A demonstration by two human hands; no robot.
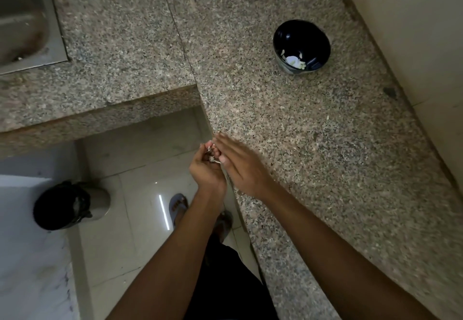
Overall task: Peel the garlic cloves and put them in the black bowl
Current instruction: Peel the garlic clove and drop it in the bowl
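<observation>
Frame centre: left hand (206,169) cupped round pale papery garlic scraps (213,155), axis indiscernible; right hand (240,166) grip spread flat. Round black bowl (301,43) upper right on speckled granite tabletop (325,144).

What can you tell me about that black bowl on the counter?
The black bowl is small, round and glossy, dark inside, with a paler patterned band low on its outer wall. It stands upright on the speckled stone counter, near the wall and well away from both hands; nothing touches it but the counter. Inside, on the bottom, lie a few pale pieces that look like peeled garlic, though they are too small to count.
</observation>
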